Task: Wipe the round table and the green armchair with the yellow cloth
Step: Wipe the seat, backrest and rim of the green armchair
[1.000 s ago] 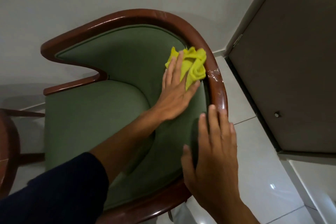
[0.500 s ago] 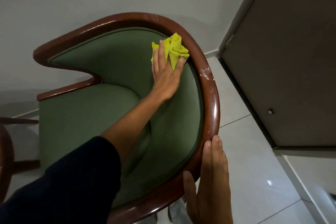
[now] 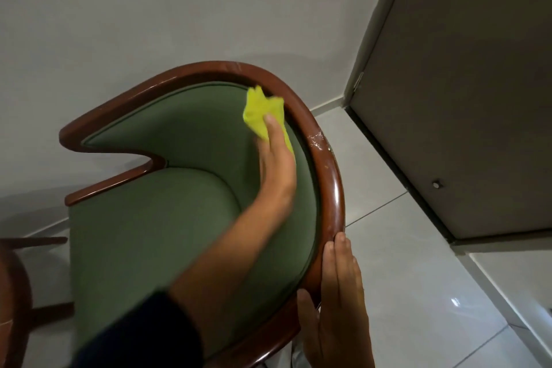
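Observation:
The green armchair (image 3: pixel 155 218) with a glossy brown wooden rim fills the middle of the view. My left hand (image 3: pixel 276 167) presses the crumpled yellow cloth (image 3: pixel 261 112) against the upper inside of the green backrest, just under the wooden rim. My right hand (image 3: pixel 337 302) lies flat with fingers together against the outer side of the rim at the lower right. The dark wooden edge of the round table (image 3: pixel 15 293) shows at the far left.
A white wall stands behind the chair. A grey door (image 3: pixel 463 98) is at the right, close to the chair's rim. White floor tiles (image 3: pixel 403 263) lie between the chair and the door. A scuffed pale patch (image 3: pixel 317 139) marks the rim.
My left hand has slid the cloth up and along the backrest toward the top of the curve. My right hand has dropped from the top of the rim to its outer side.

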`<state>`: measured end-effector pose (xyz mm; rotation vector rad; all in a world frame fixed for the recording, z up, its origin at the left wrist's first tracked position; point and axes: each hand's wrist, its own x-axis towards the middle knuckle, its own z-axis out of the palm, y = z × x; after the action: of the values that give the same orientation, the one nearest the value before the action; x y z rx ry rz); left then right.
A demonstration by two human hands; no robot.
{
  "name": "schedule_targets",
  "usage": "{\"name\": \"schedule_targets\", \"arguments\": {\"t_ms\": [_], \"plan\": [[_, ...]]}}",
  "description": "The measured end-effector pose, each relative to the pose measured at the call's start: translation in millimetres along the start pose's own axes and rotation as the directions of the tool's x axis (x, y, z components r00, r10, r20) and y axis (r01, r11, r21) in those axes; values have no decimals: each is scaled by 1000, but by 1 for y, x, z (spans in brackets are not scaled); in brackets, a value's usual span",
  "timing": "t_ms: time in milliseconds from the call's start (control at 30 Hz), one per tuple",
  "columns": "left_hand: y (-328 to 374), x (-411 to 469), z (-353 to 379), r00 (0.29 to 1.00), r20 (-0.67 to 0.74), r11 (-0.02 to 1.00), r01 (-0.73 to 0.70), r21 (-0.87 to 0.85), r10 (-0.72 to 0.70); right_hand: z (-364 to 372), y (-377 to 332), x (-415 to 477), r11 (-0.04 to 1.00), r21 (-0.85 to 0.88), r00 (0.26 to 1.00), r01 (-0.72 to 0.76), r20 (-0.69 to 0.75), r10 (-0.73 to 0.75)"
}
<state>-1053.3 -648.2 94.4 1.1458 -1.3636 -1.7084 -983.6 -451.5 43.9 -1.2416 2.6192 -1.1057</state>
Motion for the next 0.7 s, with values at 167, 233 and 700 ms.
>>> {"name": "schedule_targets", "arguments": {"t_ms": [167,233,700], "plan": [[23,102,15,951,208,571,-303,763,228,4,1,1,997,-74,1000,-17,-24,16],[29,97,3,814,536,231,-579,782,225,3,0,0,997,-73,1000,-22,-21,20],[25,123,-29,525,739,-57,-798,599,423,5,8,10,987,-140,993,75,-81,-86]]}}
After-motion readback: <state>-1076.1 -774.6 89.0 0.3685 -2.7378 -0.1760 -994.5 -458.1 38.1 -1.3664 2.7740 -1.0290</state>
